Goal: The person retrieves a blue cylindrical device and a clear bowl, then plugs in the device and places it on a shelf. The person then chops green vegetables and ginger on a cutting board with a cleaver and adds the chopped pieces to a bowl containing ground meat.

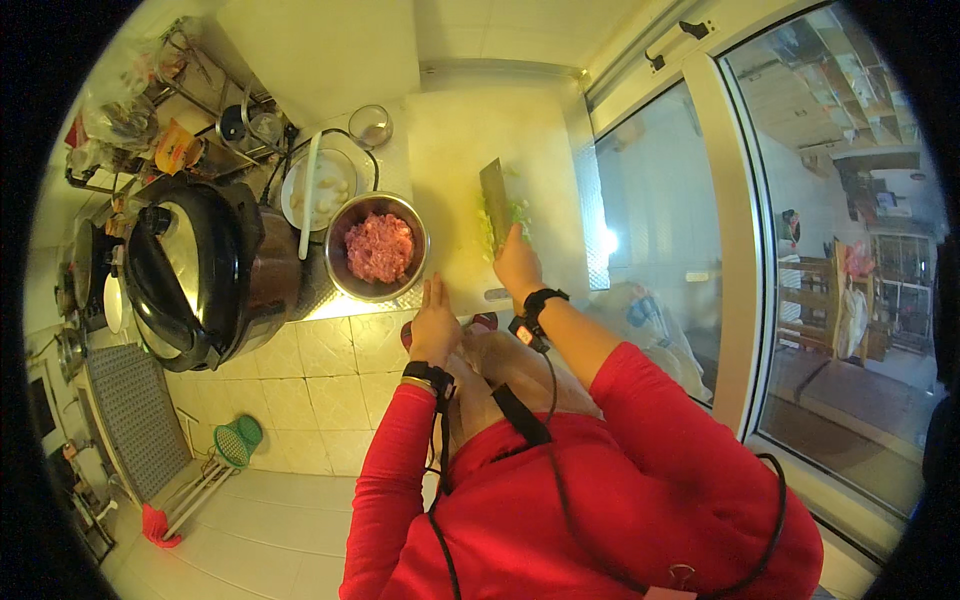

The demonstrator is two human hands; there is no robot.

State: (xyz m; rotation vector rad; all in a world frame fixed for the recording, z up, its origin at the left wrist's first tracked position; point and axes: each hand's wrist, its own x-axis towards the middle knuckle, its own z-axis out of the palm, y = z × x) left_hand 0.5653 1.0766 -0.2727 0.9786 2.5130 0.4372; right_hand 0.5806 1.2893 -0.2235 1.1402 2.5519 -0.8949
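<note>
My right hand is closed around the handle of a cleaver, whose blade lies over chopped green vegetable on a pale cutting board. The green bits show on both sides of the blade. My left hand is at the near left edge of the board, fingers extended and holding nothing, just below a steel bowl of raw minced meat. Whether its fingertips touch the board or bowl is unclear.
Left of the bowl are a plate with pale pieces, a long white utensil across it, and a large pressure cooker. A glass stands behind. A metal rack is at the back left; glass sliding doors are at the right.
</note>
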